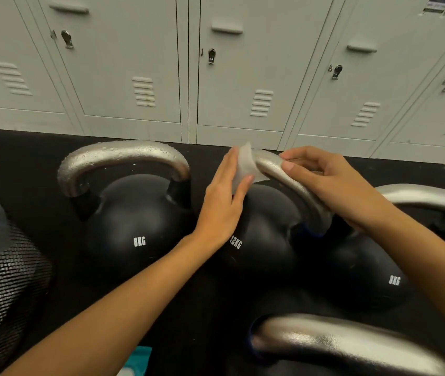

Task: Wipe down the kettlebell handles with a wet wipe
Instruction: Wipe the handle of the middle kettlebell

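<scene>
Left hand fingers flat, together, pressing wet wipe against 12KG kettlebell handle; right hand fingertips pinching handle top, steadying it for wiping.

1. We see a row of pale grey metal lockers filling the upper part of the view, their doors closed.
2. We note that each door carries a raised pull handle, a keyed latch and a small set of louvred vents.
3. We see a printed label stuck on a locker at the upper right; its text is too small to read.
4. Below the lockers we see a black floor.
5. At the left edge we see a black mesh bin lined with a clear plastic bag.
6. At the bottom edge we see a teal packet, only partly in view.
</scene>
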Motion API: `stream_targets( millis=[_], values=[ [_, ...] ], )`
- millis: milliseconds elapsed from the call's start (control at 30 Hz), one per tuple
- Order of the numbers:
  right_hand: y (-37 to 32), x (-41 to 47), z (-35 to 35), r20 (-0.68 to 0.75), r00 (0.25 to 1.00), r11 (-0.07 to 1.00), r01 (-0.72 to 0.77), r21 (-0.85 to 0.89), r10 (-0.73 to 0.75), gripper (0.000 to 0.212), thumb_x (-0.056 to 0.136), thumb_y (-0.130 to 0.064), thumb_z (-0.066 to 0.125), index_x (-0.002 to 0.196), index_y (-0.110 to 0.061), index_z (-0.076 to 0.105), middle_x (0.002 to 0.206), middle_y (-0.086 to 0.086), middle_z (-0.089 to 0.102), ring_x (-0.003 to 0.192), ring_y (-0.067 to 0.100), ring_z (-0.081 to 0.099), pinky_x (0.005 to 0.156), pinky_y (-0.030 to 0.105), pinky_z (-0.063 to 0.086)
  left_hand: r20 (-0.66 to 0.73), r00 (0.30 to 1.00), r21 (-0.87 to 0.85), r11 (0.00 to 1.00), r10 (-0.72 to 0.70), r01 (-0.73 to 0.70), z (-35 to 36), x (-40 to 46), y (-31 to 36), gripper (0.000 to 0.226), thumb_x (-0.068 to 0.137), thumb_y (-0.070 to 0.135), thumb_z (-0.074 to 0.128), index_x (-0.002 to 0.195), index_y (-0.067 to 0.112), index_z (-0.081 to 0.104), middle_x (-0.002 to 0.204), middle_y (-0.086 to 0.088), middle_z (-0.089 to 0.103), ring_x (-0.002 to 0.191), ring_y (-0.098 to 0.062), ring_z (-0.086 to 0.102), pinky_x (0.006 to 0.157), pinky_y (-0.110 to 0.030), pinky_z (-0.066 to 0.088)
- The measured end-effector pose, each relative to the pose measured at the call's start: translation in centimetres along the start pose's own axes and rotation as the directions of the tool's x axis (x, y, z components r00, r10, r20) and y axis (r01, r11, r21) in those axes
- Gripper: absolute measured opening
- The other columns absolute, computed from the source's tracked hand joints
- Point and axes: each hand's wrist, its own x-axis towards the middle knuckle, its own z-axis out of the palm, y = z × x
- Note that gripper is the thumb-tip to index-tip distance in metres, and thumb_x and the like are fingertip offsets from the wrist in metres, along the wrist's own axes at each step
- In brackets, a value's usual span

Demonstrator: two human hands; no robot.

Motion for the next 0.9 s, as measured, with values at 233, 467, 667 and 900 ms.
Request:
stream_targets(
  millis=[233,467,667,900],
  values=[
    [0.5,0.2,0.1,-0.001,1.000,1.000,0.001,0.001,-0.001,0.025,0.094,-0.044,0.060,0.116,-0.033,0.064,0.107,-0.007,0.071,0.101,0.017,0.067,0.099,0.043,0.050,0.062,0.998,0.115,0.993,-0.011,0.004,-1.1,1.2,-2.5,0.059,0.098,0.026,0.054,0.152,0.021,0.030,0.143,-0.003,0.051,0.132,-0.012,0.046,0.108,-0.017,0.033],
    [0.6,0.1,0.1,0.013,1.000,1.000,0.012,0.013,-0.012,0.025,0.095,-0.042,0.059,0.117,-0.032,0.063,0.105,-0.007,0.071,0.101,0.015,0.067,0.098,0.037,0.050,0.060,0.980,0.114,0.976,-0.191,0.183,-0.8,0.0,-3.6,0.045,0.095,0.032,0.059,0.137,0.016,0.051,0.106,0.000,0.069,0.098,-0.007,0.062,0.077,-0.002,0.041],
    [0.6,0.0,0.1,0.023,0.999,1.000,0.026,0.018,-0.026,0.026,0.095,-0.043,0.057,0.118,-0.033,0.062,0.101,-0.009,0.072,0.098,0.009,0.067,0.093,0.029,0.049,-0.059,0.989,0.193,0.974,0.132,-0.119,-1.3,1.7,0.3,0.047,0.092,0.019,0.065,0.136,0.014,0.052,0.115,0.003,0.065,0.106,-0.006,0.058,0.091,-0.016,0.045],
    [0.6,-0.1,0.1,0.026,0.999,0.999,0.020,0.025,-0.021,0.027,0.096,-0.042,0.057,0.121,-0.031,0.061,0.101,-0.009,0.072,0.099,0.008,0.067,0.092,0.027,0.048,-0.098,0.993,0.157,0.984,-0.070,0.085,0.0,0.5,-1.9,0.052,0.090,0.027,0.067,0.138,0.019,0.050,0.108,0.000,0.069,0.102,-0.011,0.064,0.093,-0.032,0.051]
  ],
)
